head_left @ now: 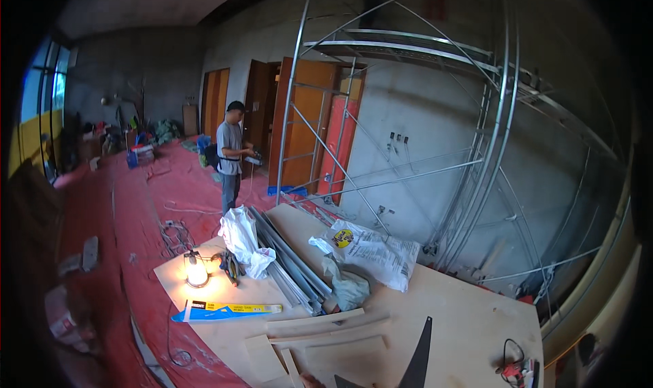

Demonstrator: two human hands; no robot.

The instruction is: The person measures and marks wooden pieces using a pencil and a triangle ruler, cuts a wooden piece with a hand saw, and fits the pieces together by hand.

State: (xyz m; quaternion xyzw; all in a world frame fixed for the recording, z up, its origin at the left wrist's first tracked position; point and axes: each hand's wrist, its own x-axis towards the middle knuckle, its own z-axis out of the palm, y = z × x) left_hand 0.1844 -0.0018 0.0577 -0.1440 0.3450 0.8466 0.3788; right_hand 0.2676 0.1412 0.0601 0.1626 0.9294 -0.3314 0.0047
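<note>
Neither of the wearer's hands shows clearly: only a small skin-coloured sliver [311,381] pokes in at the bottom edge beside the wood offcuts [320,340], and whether it is a left or right hand, spread or closed, cannot be told. Nearest to it lie those pale plywood strips and a dark, pointed triangular piece [418,357], its lower part cut off by the frame, all resting on a large plywood sheet [462,313] laid over the red floor covering [136,204].

Farther up the sheet sits a bundle of grey metal channels [289,262], partly hidden under a white plastic bag [241,241] and a crumpled grey-green bag [348,289]. Just beside them lies a printed white sack [371,252]. A glowing work lamp [196,271] stands near the sheet's left corner, with a dark tool [231,265] next to it that is too small to identify, and a long blue-and-yellow flat package [228,310] lies below. A red power tool [517,371] with a black cord sits at the lower right, partly cropped.

A co-worker [231,156] stands well apart by the orange doors [309,122], holding something indistinct. Metal scaffolding [476,150] rises along the grey wall.
</note>
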